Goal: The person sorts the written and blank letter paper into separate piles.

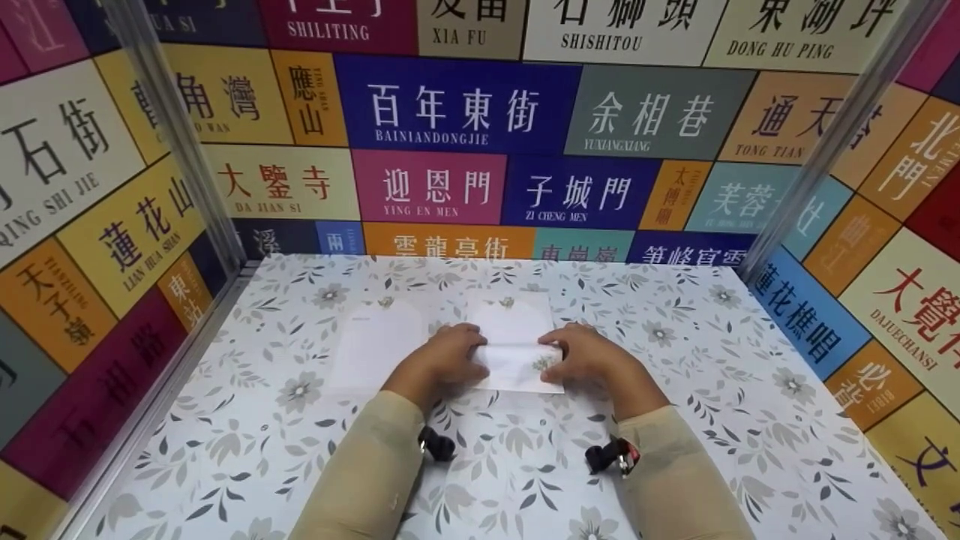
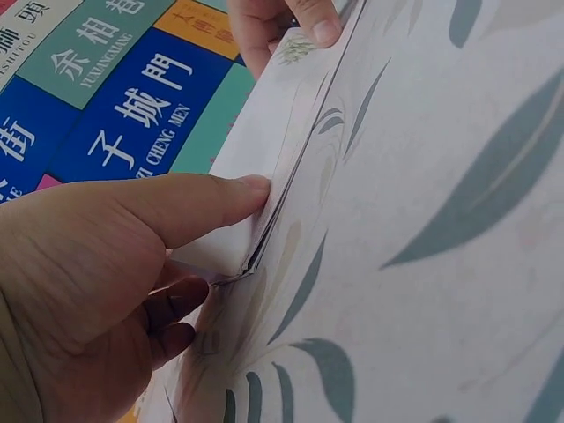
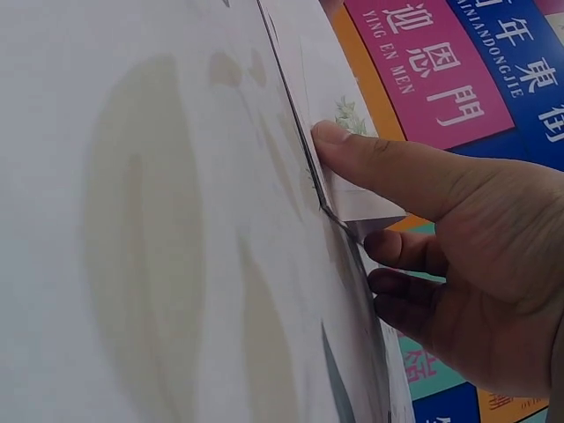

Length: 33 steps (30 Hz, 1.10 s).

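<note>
A white sheet of paper [image 1: 514,321] lies on the table with a gold-toned ornament printed at its top and a small green plant print [image 1: 541,363] at its lower right. A crease line crosses it, and its near part lies folded over in layers. My left hand [image 1: 448,356] pinches the left edge, the thumb [image 2: 220,204] pressed on top and the other fingers curled at the side. At the opposite edge my right hand [image 1: 589,358] grips the paper the same way, its thumb [image 3: 379,163] beside the plant print.
To the left of the left hand lies a second pale sheet [image 1: 375,341] with a similar ornament at its top. Both rest on a white tabletop [image 1: 300,465] patterned with grey leaves and flowers. Colourful sign-printed panels [image 1: 457,105] wall in the back and both sides.
</note>
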Motion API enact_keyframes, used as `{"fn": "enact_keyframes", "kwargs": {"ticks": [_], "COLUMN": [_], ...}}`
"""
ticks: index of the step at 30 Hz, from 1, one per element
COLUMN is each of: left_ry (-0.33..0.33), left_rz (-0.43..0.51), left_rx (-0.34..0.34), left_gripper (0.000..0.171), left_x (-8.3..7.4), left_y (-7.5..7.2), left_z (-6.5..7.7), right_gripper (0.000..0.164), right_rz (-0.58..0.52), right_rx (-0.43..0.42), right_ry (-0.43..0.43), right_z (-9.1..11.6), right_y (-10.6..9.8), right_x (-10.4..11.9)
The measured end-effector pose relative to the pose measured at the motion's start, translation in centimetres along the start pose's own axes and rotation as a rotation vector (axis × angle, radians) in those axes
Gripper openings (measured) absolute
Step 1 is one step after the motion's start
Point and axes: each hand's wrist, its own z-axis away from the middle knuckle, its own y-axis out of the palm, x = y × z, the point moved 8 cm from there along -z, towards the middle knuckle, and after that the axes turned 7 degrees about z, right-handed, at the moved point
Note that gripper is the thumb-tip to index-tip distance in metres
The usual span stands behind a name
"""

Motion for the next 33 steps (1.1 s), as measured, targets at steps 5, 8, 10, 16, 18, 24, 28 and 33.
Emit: {"fn": "enact_keyframes", "kwargs": {"ticks": [5, 8, 10, 16, 18, 24, 28, 33], "left_ry": [-0.014, -0.072, -0.117, -0.243, -0.273, -0.311, -0.319, -0.328], "left_rz": [0.142, 0.242, 0.284, 0.43, 0.466, 0.555, 0.579, 0.581], "left_rx": [-0.04, -0.094, -0.137, -0.258, -0.29, -0.354, -0.361, -0.358], "left_gripper": [0.06, 0.059, 0.056, 0.055, 0.056, 0.059, 0.059, 0.064], "left_x": [0.3, 0.6, 0.7, 1.2, 1.4, 1.7, 1.6, 1.6], "left_y": [-0.1, -0.2, -0.4, -1.0, -1.0, -0.9, -0.8, -0.8], "left_z": [-0.3, -0.6, -0.7, -0.7, -0.6, -0.3, -0.2, -0.2], "right_gripper": [0.074, 0.069, 0.064, 0.052, 0.051, 0.051, 0.051, 0.052], "right_rz": [-0.051, -0.072, -0.093, -0.161, -0.185, -0.329, -0.388, -0.384], "right_rx": [-0.025, -0.051, -0.073, -0.149, -0.167, -0.162, -0.157, -0.143], "right_ry": [-0.01, 0.014, 0.046, 0.125, 0.153, 0.218, 0.24, 0.272], "right_z": [0.0, -0.1, -0.2, -0.7, -0.7, -0.7, -0.6, -0.6], "right_y": [-0.4, -0.7, -0.8, -1.4, -1.6, -1.2, -1.0, -0.8], "right_x": [-0.2, -0.3, -0.4, -0.8, -1.0, -1.4, -1.4, -1.6]}}
